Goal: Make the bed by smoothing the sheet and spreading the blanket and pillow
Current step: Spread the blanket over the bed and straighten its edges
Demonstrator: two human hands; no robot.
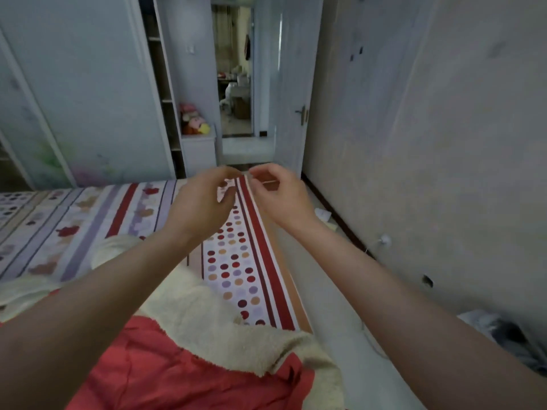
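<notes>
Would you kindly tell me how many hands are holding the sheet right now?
2. The left hand pinches the striped sheet at its far corner; the right hand pinches the same edge just beside it.

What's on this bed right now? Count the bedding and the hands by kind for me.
1 sheet
1 blanket
2 hands: left hand, right hand
Total: 4

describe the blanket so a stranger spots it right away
Start at the bed in the lower left. On its near end lies a bunched blanket. It alone is plain red with cream fleece lining; the sheet beneath is striped and dotted.
</notes>
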